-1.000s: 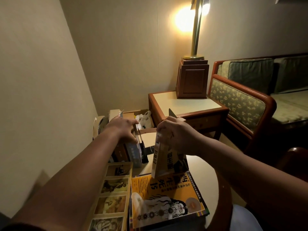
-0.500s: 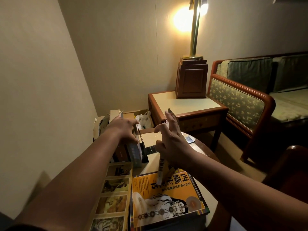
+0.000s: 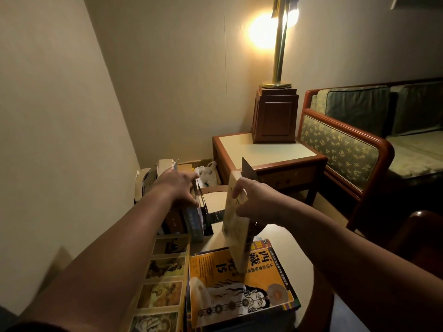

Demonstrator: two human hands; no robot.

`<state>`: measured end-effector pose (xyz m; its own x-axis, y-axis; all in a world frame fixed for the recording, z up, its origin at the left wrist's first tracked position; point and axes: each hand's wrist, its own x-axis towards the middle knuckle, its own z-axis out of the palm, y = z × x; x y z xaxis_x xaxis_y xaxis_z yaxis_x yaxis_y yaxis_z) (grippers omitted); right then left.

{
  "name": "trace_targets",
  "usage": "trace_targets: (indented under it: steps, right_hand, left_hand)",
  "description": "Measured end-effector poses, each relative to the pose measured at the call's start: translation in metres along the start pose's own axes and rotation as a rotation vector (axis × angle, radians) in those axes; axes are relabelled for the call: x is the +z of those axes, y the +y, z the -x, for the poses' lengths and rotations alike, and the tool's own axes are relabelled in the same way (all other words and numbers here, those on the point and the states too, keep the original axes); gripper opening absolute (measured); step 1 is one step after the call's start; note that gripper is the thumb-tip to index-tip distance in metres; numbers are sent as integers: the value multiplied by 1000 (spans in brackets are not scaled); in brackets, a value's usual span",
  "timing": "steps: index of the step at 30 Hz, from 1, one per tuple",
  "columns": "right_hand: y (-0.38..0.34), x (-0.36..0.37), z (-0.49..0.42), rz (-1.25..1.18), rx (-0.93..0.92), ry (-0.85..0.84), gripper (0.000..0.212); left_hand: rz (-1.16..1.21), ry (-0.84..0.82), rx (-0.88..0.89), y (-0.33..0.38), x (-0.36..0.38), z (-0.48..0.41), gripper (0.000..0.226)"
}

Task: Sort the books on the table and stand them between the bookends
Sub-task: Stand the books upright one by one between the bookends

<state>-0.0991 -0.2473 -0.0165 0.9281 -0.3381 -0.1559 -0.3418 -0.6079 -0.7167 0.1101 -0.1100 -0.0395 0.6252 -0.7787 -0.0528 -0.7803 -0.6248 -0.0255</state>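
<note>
Two hands at work over the round table (image 3: 296, 254), dim lamp light.

- Left hand (image 3: 178, 185): lies across the tops of the standing books (image 3: 191, 219) at the table's far left, fingers stretched forward, thumb down against the blue spine. It has not shifted over the last second; reads as steadying the row.
- Right hand (image 3: 254, 202): half a second ago its fingers were spread, barely touching. Now they pinch the pale book (image 3: 236, 226) near its upper edge, thumb on the near face.
- Pale book: hangs tilted, cover turned leftward, its lower corner just above or touching the orange book (image 3: 239, 286); I cannot tell which. Earlier the spine faced me, so it has been turned in the grip.
- A dark upright plate (image 3: 248, 170) shows just behind the right hand, probably a bookend.
- The orange book and a picture-strip book (image 3: 163, 279) lie flat, nearest me.

Judgement: the regrip readies the pale book for the gap between row and plate. At least two books remain unsorted.
</note>
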Motion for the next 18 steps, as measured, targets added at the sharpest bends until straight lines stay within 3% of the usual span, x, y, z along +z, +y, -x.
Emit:
trace_targets:
  steps: [8,14,18]
  right_hand:
    - [-14,-8,-10,-33,-119,149,46]
    - [-47,-23,-20,-56,-315,364,55]
    - [-75,-32,-32,-81,-428,511,57]
  left_hand:
    - [-75,6,52,-16,6,-5,80]
    - [-77,-79,28,-36,5,-5,71]
    - [-52,-12,13,-34,6,3,58]
